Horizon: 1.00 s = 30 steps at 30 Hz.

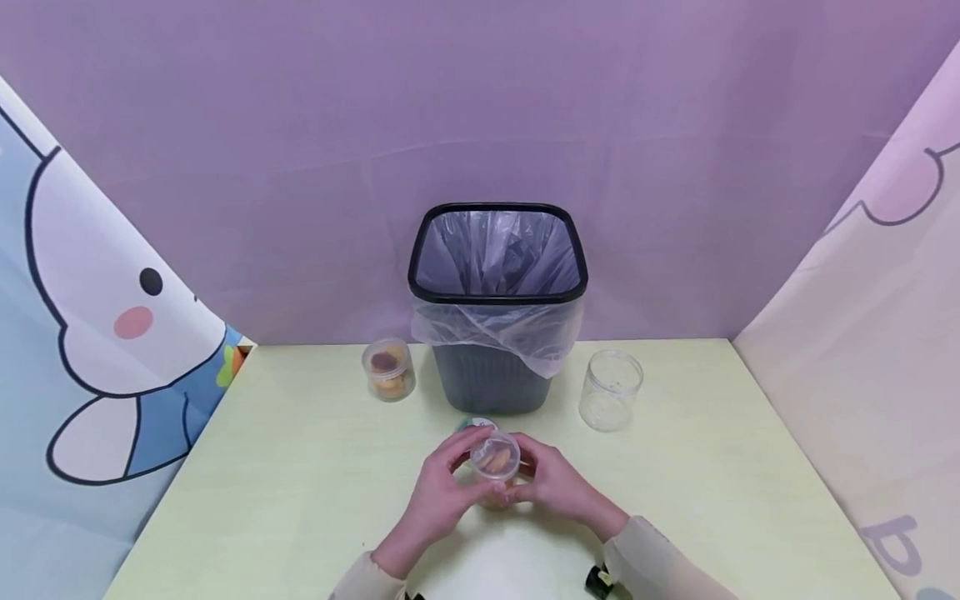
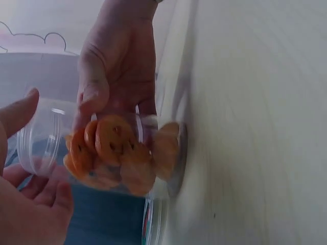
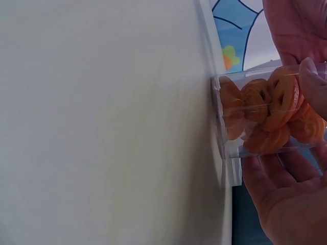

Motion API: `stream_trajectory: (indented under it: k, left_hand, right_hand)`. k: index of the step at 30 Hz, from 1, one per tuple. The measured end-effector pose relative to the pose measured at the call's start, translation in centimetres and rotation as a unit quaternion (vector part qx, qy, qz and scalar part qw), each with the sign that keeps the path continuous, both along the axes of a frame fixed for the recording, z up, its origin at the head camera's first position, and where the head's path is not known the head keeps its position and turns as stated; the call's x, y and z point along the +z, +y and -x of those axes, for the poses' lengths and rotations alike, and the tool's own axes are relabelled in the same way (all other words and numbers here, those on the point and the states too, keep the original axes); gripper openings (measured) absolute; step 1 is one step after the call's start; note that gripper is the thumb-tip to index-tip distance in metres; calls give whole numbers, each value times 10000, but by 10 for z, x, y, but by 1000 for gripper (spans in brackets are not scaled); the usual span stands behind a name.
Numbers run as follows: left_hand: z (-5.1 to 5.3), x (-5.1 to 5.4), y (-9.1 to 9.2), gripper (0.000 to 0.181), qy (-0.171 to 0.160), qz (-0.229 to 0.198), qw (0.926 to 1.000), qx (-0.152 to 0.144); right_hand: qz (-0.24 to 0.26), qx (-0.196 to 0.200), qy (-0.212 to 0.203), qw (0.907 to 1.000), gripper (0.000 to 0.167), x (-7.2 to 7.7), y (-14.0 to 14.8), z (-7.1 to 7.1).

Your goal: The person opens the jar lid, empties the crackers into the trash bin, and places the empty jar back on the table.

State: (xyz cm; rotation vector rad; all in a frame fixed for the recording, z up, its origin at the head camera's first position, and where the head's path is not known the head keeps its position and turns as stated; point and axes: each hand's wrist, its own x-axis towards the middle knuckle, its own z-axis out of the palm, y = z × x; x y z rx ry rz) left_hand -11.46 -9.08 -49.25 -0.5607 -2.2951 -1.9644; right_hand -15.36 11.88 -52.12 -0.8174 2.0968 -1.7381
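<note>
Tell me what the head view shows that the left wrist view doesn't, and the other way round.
Only the head view: the black rim and plastic liner of the bin, a filled jar left of it and a clear jar right of it.
Only the left wrist view: a side-on look at the held jar, with small dark marks on its cookies.
Both: the left hand and right hand around the held jar, the cookies inside and the pale tabletop.
</note>
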Motion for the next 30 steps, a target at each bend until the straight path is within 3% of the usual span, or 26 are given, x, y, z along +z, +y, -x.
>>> stream_trajectory:
  k: [7,15,18,21,24,27,30]
  left_hand:
    - [11,3,-15,67,107,221,9966,-790]
    - [33,8,-35,61,219,444,9795,-1953]
    - [43,11,-39,64,237,587,9705,-2327]
    - [54,12,-40,68,397,695,9564,-2808]
    - [64,13,-39,72,322,677,9422,-3266]
    - [68,13,-38,74,38,550,9357,-3484]
    - [68,13,-37,71,-98,431,9369,-3468]
  right_hand:
    - [84,43,-11,10000,75,2,1,1]
    - [74,123,-142,9998,77,2,0,2]
    - [98,143,-164,9997,77,3,0,3]
    - [131,197,-130,9996,78,3,1,4]
    - [130,224,-104,9996,80,3,1,4]
    - [157,256,-186,9994,84,3,1,4]
    - [150,267,-215,9993,87,3,1,3]
